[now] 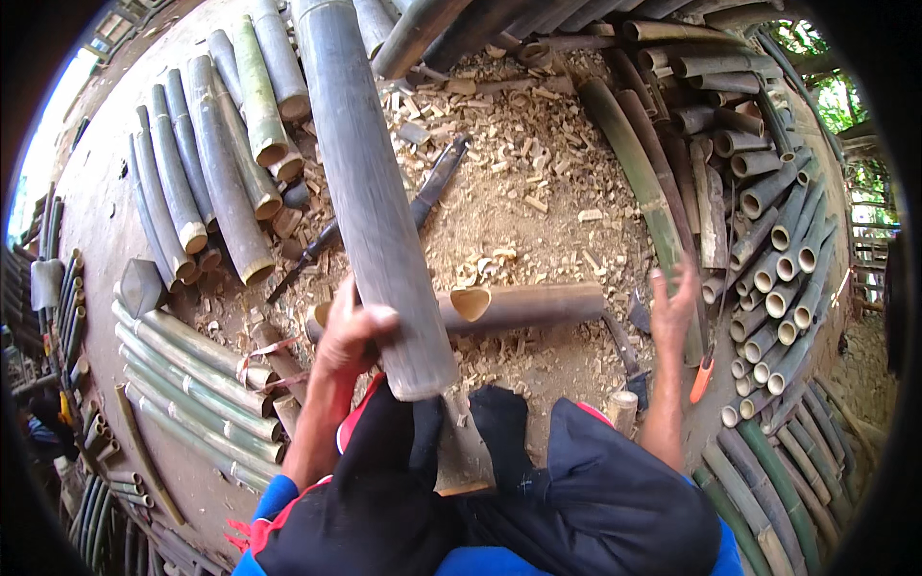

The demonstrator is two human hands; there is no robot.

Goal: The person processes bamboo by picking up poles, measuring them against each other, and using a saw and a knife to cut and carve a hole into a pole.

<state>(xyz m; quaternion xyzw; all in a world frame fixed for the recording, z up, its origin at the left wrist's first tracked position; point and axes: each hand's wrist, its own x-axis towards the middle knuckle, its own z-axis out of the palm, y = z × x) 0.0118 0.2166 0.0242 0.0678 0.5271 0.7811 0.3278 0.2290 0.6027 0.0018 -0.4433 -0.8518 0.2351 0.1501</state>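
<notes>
A thick grey bamboo pole (pixel 375 182) slants from the top of the view down to just in front of my knees. My left hand (pixel 351 336) grips it near its lower end, with the thumb over its front and the fingers hidden behind. Off to the right, my right hand (pixel 674 298) is raised with its fingers apart and nothing in it. It is nearest to a green-brown bamboo pole (pixel 639 178). Below the held pole lies a dark bamboo piece (pixel 538 305) with a notch cut in its top. Another bamboo piece (pixel 466 451) stands between my legs.
Wood chips (pixel 538 163) cover the ground ahead. A long dark-handled tool (pixel 442 182) lies behind the held pole. An orange-handled tool (pixel 702 380) is at right. Bamboo poles (pixel 211 163) lie at left, green ones (pixel 197 384) nearer, and cut tubes (pixel 783 278) are stacked at right.
</notes>
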